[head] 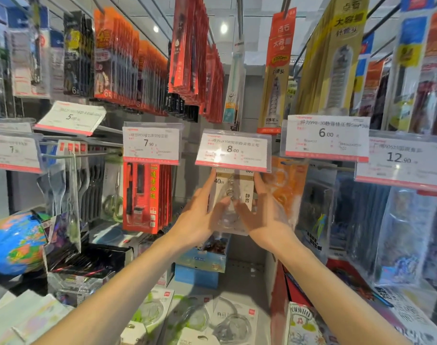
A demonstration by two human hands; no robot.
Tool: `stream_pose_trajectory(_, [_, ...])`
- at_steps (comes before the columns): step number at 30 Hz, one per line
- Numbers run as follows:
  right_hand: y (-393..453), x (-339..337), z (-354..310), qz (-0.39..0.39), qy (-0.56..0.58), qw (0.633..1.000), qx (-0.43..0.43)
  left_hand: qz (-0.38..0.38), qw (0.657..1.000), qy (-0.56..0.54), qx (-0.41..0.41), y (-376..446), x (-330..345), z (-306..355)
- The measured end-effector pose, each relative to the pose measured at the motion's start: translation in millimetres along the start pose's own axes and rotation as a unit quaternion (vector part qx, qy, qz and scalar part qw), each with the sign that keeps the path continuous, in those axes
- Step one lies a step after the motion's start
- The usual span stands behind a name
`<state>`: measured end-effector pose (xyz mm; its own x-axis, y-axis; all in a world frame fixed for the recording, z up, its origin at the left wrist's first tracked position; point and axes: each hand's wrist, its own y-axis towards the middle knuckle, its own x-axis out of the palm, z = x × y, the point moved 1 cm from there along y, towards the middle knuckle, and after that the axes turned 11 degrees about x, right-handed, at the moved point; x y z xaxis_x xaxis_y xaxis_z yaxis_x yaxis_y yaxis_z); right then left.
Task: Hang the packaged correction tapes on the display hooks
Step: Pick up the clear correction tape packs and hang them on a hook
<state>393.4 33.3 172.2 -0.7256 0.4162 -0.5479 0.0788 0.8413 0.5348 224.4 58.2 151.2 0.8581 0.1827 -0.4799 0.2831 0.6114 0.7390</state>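
Left hand (200,215): was raised to the display, palm against the left side of the pack, fingers (211,181) stretched up along its left edge and clamped on it with the thumb across the front.
Right hand (263,215): mirrored the left on the right side, fingers pressed on the pack's right edge, thumb across the clear blister.
Correction tape pack (233,195): was held upright between both hands, just below the 8.00 price tag (233,150); its top edge was hidden behind that tag, so its seating on the hook could not be told.
Neighbouring stock: red packs (147,195) hung to the left under the 7.90 tag (151,144); an orange pack (287,183) hung just beside the right hand.
Spare packs (207,317): more blister packs lay flat on the shelf below, between the forearms.
Globe (15,242): sat at the left, well apart from the hands.
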Motion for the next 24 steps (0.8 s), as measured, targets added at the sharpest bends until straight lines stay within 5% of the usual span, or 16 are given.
stream_pose_trajectory(9, [2,-15,14,-0.071,-0.006,0.997,0.027,0.015,1.000,-0.025,0.007,5,9,-11])
stream_pose_trajectory(18, [-17,-53,16,0.034,-0.211,0.977,-0.007,0.015,0.999,-0.028,0.018,12,17,-15])
stream_pose_trajectory(24, [-12,-54,18,0.006,-0.121,0.991,0.050,0.026,0.998,-0.055,-0.008,17,22,-10])
